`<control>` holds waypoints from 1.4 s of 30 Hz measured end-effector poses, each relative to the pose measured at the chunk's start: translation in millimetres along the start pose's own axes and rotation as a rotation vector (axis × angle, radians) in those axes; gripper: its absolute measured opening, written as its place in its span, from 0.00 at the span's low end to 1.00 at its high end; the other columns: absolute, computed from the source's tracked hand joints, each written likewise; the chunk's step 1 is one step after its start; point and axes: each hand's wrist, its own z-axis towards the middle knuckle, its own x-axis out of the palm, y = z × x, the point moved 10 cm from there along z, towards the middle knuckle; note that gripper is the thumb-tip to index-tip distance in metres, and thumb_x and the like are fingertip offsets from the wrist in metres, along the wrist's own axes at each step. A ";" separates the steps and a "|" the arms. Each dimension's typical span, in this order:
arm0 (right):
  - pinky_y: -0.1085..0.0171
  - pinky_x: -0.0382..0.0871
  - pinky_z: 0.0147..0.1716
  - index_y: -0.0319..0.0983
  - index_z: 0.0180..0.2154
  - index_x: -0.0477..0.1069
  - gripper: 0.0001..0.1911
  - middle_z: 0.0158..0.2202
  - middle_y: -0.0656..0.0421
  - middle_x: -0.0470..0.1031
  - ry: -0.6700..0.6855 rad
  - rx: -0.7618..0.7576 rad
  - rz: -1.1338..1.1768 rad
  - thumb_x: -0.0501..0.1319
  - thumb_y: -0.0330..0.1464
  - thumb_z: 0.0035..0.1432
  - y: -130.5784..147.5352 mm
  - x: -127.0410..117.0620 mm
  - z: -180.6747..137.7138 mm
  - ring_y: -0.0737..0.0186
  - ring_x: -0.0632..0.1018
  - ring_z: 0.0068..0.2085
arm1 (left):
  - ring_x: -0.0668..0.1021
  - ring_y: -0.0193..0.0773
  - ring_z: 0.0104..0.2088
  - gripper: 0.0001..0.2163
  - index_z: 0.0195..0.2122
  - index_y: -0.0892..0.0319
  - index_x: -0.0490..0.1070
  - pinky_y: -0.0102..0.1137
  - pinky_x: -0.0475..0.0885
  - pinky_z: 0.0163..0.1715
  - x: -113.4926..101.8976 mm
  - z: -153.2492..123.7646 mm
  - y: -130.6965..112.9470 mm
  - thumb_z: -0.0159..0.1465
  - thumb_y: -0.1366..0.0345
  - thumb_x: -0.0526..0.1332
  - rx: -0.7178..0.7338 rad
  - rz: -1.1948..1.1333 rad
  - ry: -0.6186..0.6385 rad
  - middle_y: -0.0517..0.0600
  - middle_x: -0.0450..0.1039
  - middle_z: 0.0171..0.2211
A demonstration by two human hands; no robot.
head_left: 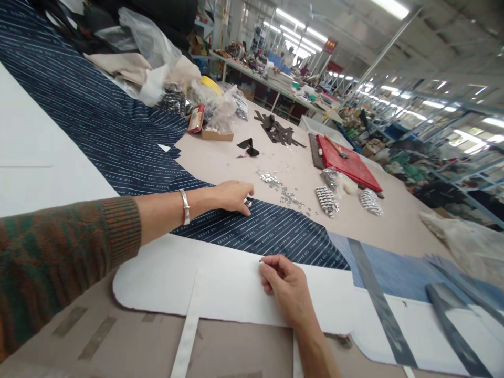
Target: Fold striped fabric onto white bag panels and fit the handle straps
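Note:
My left hand (233, 195) reaches out across the navy striped fabric (118, 136), fingers curled over a small metal piece (248, 202) at the fabric's edge. A silver bangle sits on that wrist and the sleeve is knitted green and brown. Nearer to me, my right hand (284, 286) rests on the white padded board (205, 283), its fingers pinched together at the board's far edge, where it meets the fabric. Whether anything lies between those fingertips I cannot make out.
Loose silver metal parts (281, 191) lie scattered on the beige table, with two bagged bundles (326, 200) beside them. A red board (348, 164), dark fabric scraps (277, 130), plastic bags (157, 47) and a cardboard tray (216, 134) sit further back. Light blue fabric (397, 273) lies at the right.

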 end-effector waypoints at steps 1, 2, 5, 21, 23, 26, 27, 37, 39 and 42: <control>0.68 0.65 0.24 0.36 0.36 0.73 0.15 0.22 0.63 0.70 0.001 0.002 -0.001 0.65 0.43 0.55 -0.3 0.0 0.1 0.69 0.70 0.23 | 0.77 0.44 0.47 0.30 0.55 0.59 0.68 0.29 0.68 0.41 -3.1 3.9 3.8 0.53 0.51 0.68 -0.014 0.004 -0.002 0.53 0.76 0.50; 0.68 0.65 0.24 0.36 0.36 0.73 0.15 0.22 0.63 0.70 0.000 0.003 -0.002 0.64 0.43 0.56 -0.5 -0.1 0.2 0.69 0.70 0.24 | 0.76 0.44 0.47 0.30 0.55 0.60 0.68 0.29 0.68 0.42 -5.6 7.9 7.3 0.53 0.51 0.67 -0.026 0.009 0.006 0.54 0.75 0.50; 0.68 0.64 0.24 0.36 0.36 0.73 0.15 0.22 0.63 0.69 -0.003 0.008 -0.001 0.64 0.43 0.56 -1.2 -0.2 -0.5 0.69 0.69 0.24 | 0.77 0.45 0.45 0.28 0.49 0.61 0.73 0.29 0.68 0.41 -8.5 16.2 11.2 0.51 0.51 0.68 -0.038 0.024 0.083 0.54 0.77 0.47; 0.69 0.61 0.25 0.40 0.37 0.78 0.12 0.22 0.64 0.69 -0.027 -0.008 -0.120 0.63 0.40 0.58 1.6 1.0 -4.1 0.70 0.67 0.25 | 0.69 0.36 0.22 0.19 0.40 0.59 0.74 0.31 0.61 0.22 28.5 -53.2 -53.2 0.49 0.55 0.65 -0.021 -0.167 0.509 0.46 0.70 0.23; 0.70 0.61 0.24 0.40 0.37 0.77 0.11 0.22 0.64 0.69 -0.037 -0.015 -0.102 0.62 0.40 0.58 2.1 0.1 -3.5 0.70 0.67 0.24 | 0.63 0.33 0.18 0.21 0.43 0.61 0.73 0.30 0.58 0.20 32.6 -56.1 -49.7 0.54 0.52 0.60 -0.062 -0.237 0.529 0.44 0.65 0.20; 0.70 0.62 0.23 0.39 0.36 0.76 0.11 0.21 0.64 0.69 -0.039 -0.031 -0.081 0.62 0.40 0.58 4.1 -0.5 -2.0 0.71 0.67 0.23 | 0.61 0.33 0.18 0.24 0.45 0.61 0.72 0.30 0.57 0.19 40.5 -58.6 -48.8 0.56 0.47 0.56 -0.079 -0.307 0.559 0.45 0.65 0.20; 0.70 0.62 0.23 0.39 0.36 0.76 0.11 0.21 0.64 0.69 -0.036 -0.028 -0.073 0.62 0.40 0.58 4.2 -0.3 -1.6 0.71 0.67 0.23 | 0.64 0.33 0.20 0.26 0.45 0.60 0.72 0.30 0.59 0.21 42.7 -59.2 -52.0 0.54 0.45 0.59 -0.053 -0.306 0.564 0.46 0.68 0.23; 0.72 0.63 0.21 0.38 0.36 0.75 0.12 0.20 0.65 0.69 -0.038 0.035 -0.025 0.63 0.41 0.57 1.5 -1.1 -1.4 0.72 0.67 0.21 | 0.72 0.40 0.26 0.09 0.30 0.58 0.73 0.31 0.62 0.24 38.5 -57.5 -75.6 0.48 0.62 0.60 -0.012 -0.285 0.483 0.49 0.72 0.26; 0.72 0.63 0.21 0.38 0.37 0.75 0.12 0.19 0.65 0.69 -0.041 0.043 -0.006 0.63 0.41 0.58 0.2 -1.3 -1.4 0.72 0.68 0.21 | 0.71 0.38 0.25 0.10 0.30 0.59 0.72 0.31 0.61 0.22 41.9 -56.1 -70.8 0.49 0.61 0.60 -0.065 -0.342 0.512 0.49 0.72 0.26; 0.72 0.64 0.20 0.38 0.37 0.74 0.13 0.19 0.65 0.69 -0.040 0.051 0.008 0.63 0.41 0.58 -0.7 -1.8 -1.2 0.72 0.68 0.20 | 0.68 0.36 0.24 0.12 0.33 0.59 0.71 0.30 0.60 0.22 49.8 -53.9 -62.2 0.49 0.59 0.60 -0.133 -0.414 0.542 0.47 0.70 0.26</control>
